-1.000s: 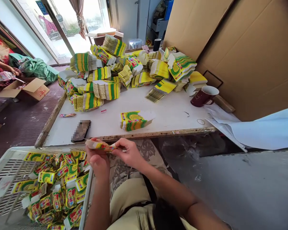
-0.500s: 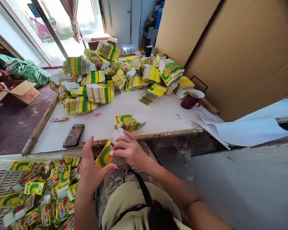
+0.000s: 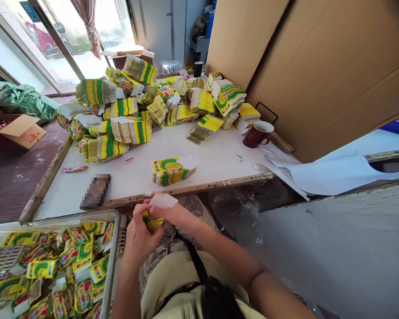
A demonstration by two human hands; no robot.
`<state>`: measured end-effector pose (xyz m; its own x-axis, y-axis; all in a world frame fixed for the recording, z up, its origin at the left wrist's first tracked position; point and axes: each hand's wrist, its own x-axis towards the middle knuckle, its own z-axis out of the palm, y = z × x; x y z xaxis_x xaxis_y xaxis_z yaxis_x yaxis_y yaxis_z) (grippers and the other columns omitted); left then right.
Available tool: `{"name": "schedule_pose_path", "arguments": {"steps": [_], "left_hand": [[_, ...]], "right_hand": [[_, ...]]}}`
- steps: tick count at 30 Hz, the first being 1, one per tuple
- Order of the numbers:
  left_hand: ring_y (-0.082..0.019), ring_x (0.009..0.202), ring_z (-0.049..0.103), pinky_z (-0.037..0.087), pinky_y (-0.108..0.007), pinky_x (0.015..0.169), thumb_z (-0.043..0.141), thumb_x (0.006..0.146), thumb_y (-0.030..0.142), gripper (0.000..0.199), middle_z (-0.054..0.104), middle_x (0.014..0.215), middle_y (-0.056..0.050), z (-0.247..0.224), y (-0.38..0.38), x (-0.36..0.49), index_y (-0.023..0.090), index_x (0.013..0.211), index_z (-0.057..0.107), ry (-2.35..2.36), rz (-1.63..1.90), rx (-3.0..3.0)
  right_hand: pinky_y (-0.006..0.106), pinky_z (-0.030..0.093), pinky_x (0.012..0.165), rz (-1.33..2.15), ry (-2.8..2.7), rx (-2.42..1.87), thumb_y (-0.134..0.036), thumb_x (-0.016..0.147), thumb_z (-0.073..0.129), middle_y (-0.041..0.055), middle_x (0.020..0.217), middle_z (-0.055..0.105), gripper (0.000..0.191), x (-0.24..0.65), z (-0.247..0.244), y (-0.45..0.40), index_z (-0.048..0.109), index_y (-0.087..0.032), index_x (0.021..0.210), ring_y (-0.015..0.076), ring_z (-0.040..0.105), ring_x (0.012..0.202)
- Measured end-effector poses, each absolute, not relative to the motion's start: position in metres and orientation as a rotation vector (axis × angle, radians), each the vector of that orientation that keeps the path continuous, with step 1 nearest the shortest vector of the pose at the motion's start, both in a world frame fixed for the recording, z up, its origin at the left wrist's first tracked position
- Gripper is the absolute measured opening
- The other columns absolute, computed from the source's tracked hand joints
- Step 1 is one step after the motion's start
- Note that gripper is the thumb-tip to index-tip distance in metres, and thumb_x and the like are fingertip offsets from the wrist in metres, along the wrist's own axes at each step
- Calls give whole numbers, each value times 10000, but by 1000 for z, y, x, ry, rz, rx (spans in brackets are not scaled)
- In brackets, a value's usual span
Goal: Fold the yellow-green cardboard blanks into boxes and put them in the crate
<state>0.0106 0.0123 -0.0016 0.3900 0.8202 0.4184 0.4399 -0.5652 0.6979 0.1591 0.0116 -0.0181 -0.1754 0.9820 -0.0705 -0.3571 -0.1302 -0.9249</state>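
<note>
Both my hands are closed around one small yellow carton point(image 3: 154, 224), just in front of the table's near edge. My left hand point(image 3: 140, 237) grips it from the left, fingers curled at its top. From the right, my right hand point(image 3: 173, 213) holds the same carton, with a white flap point(image 3: 163, 200) standing out above the fingers. Much of the carton is hidden by my hands. Just beyond them, a stack of flat yellow-and-green cartons point(image 3: 173, 172) lies on the white table point(image 3: 216, 155). At lower left, a plastic crate point(image 3: 115, 239) holds many small yellow cartons point(image 3: 83, 294).
Bundles of flat cartons point(image 3: 129, 130) are heaped at the table's back. A maroon mug point(image 3: 257, 134) stands at right, before tall cardboard sheets point(image 3: 306, 75). A phone-like dark object point(image 3: 96, 191) lies at the near left edge. An open cardboard box point(image 3: 18, 133) is on the floor.
My left hand, spread open before, has closed on the carton. The right hand has come slightly lower and left, with the white flap now above it. The view has shifted slightly.
</note>
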Motion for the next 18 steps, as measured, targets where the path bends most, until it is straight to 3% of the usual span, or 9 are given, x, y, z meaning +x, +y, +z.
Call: {"name": "schedule_pose_path", "arguments": {"steps": [3, 5, 9, 12, 14, 18], "left_hand": [[-176, 706, 640, 508, -271, 603, 719, 650, 177, 483, 625, 908, 2, -4, 14, 8, 250, 1076, 501, 1110, 921, 2094], [-180, 682, 634, 506, -277, 584, 708, 632, 160, 495, 622, 891, -10, -8, 16, 7, 236, 1080, 509, 1094, 938, 2050], [-270, 1011, 634, 539, -398, 813, 789, 583, 189, 790, 573, 1208, -137, -15, 19, 11, 205, 1287, 432, 1204, 1187, 1977], [-307, 1228, 514, 420, -493, 1042, 888, 510, 280, 1005, 457, 1390, -171, -11, 20, 16, 210, 1377, 385, 1421, 1388, 1833], [-290, 1240, 514, 399, -478, 1072, 884, 560, 335, 917, 487, 1385, -148, -3, 20, 21, 228, 1352, 436, 1407, 1464, 1593], [-217, 1075, 636, 534, -366, 886, 677, 826, 440, 468, 642, 1198, -66, 12, 19, 26, 300, 1247, 527, 1068, 1555, 934]], "right_hand": [[432, 459, 1046, 1416, -1134, -938, -409, 767, 744, 133, 1388, 556, 746, 161, -15, 2, 424, -198, 1407, 267, 578, 1212], [410, 395, 1115, 1239, -1428, -958, -343, 824, 694, 125, 1499, 455, 716, 163, -8, -6, 397, -204, 1461, 268, 472, 1347], [367, 360, 1150, 939, -1747, -1016, -114, 907, 470, 63, 1579, 352, 516, 166, -2, -11, 525, -253, 1401, 212, 405, 1413], [376, 372, 1148, 848, -1461, -1106, -116, 908, 469, 72, 1489, 491, 479, 167, -5, -3, 575, -250, 1356, 190, 474, 1363], [397, 376, 1147, 845, -1266, -1128, -203, 934, 506, 90, 1450, 531, 447, 168, -7, 3, 551, -237, 1378, 199, 469, 1367], [404, 359, 1149, 872, -1434, -1055, -319, 912, 616, 120, 1556, 382, 449, 166, -6, 3, 576, -232, 1351, 242, 363, 1439]]}}
